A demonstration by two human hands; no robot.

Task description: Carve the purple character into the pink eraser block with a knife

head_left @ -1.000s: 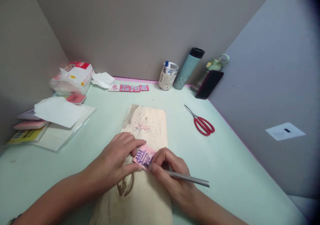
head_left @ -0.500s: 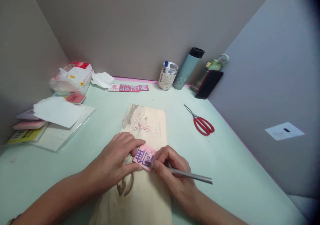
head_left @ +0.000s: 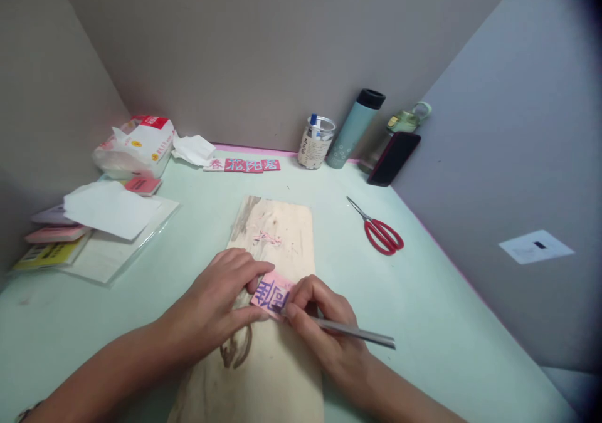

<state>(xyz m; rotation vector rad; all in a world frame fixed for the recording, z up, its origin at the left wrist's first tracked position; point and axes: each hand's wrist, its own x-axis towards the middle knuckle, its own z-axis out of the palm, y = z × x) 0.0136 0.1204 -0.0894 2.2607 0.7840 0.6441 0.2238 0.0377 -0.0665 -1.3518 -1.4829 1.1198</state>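
A pink rubber block (head_left: 260, 296) with purple characters lies on a wooden board (head_left: 282, 373). My left hand (head_left: 230, 288) holds the block's left side between thumb and fingers, pressing it to the board. In my right hand (head_left: 324, 319) is a slim, silver-handled craft knife (head_left: 360, 332), gripped like a pen. Its tip meets the block's right part, mostly hidden by my fingers. Pink and purple shavings (head_left: 268, 239) are scattered on the board beyond the block.
Red-handled scissors (head_left: 383, 237) lie to the right. At the back stand a pen jar (head_left: 314, 150), a blue bottle (head_left: 350, 131), a phone (head_left: 394, 160) and a row of carved blocks (head_left: 242, 165). Papers (head_left: 110, 210) and a tissue pack (head_left: 136, 147) lie left.
The knife's rear end has swung slightly left and down as my right hand shifted a little. My left hand and the block stay in place.
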